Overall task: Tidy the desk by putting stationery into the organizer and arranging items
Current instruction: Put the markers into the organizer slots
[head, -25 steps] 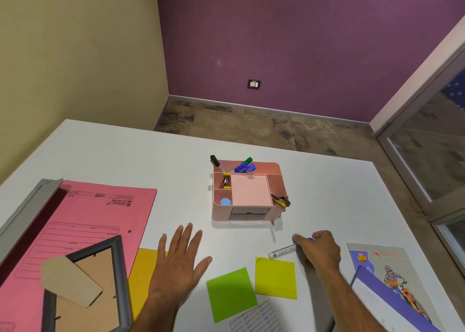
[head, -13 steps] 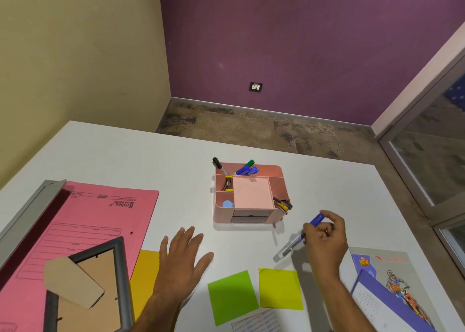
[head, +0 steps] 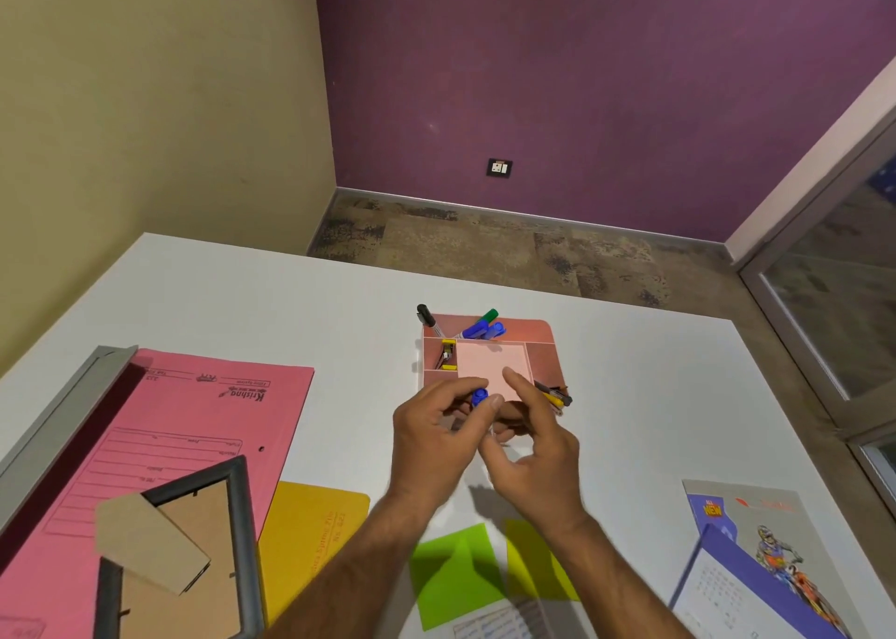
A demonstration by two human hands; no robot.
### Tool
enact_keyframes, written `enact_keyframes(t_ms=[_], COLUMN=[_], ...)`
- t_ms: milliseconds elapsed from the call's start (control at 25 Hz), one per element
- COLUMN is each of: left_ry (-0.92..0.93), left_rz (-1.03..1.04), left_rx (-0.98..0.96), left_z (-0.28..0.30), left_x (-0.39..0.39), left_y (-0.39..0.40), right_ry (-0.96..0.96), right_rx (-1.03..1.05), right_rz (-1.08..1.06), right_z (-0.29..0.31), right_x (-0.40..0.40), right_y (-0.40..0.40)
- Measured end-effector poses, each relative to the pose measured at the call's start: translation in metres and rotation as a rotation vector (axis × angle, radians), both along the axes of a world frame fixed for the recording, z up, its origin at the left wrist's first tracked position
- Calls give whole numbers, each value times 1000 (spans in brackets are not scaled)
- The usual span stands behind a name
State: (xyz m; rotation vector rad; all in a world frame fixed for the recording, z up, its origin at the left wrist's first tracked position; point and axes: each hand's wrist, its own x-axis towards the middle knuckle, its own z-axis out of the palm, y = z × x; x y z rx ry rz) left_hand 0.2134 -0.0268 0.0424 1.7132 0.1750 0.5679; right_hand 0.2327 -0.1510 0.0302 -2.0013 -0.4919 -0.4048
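Note:
A pink desk organizer point(head: 542, 339) stands mid-table. Its back slot holds a black marker point(head: 426, 315), a green marker point(head: 488, 315) and blue markers point(head: 485, 332). A yellow stapler point(head: 448, 352) sits in its left slot, and pens point(head: 553, 394) stick out on its right side. Both my hands meet just in front of it around a blue-capped marker point(head: 479, 396). My left hand point(head: 429, 444) pinches the blue cap. My right hand point(head: 536, 464) holds the mostly hidden white barrel, its index finger stretched over the pink pad point(head: 489, 361).
A pink folder point(head: 194, 420), a picture frame lying face down point(head: 232, 517) and a yellow folder point(head: 310, 527) lie at the left. Green point(head: 451, 580) and yellow-green point(head: 531, 561) sticky notes sit near me, and a calendar on a brochure point(head: 746, 570) is at the right.
My right hand picked the marker off the table and carried it left and up to the organizer's front. My left hand rose from the table and took hold of the cap.

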Motion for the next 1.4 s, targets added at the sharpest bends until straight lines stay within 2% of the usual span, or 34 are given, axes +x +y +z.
enact_keyframes(t_ms=[80, 160, 240, 360, 480, 760, 1160, 1240, 1400], left_ry=[-7, -64, -133, -157, -145, 62, 353, 428, 575], left_rz=[30, 83, 129, 172, 209, 183, 139, 89, -106], left_rx=[16, 58, 127, 213, 285, 401, 602, 703, 1085], left_z=[5, 17, 32, 48, 52, 34, 12, 10, 11], left_x=[5, 15, 28, 54, 77, 102, 109, 111, 114], left_y=[6, 15, 25, 38, 47, 52, 53, 55, 51], right_ry=[35, 31, 71, 261, 329, 361, 307, 313, 337], right_rx=[13, -91, -334, -727, -881, -942, -974, -980, -975], right_rz=[0, -55, -106, -110, -124, -129, -147, -147, -140], right_z=[-14, -34, -57, -96, -114, -112, -120, -121, -122], right_x=[-3, -8, -14, -22, -27, -27, -26, -26, -26], right_y=[-7, -21, -36, -59, -72, -70, -72, -73, -73])
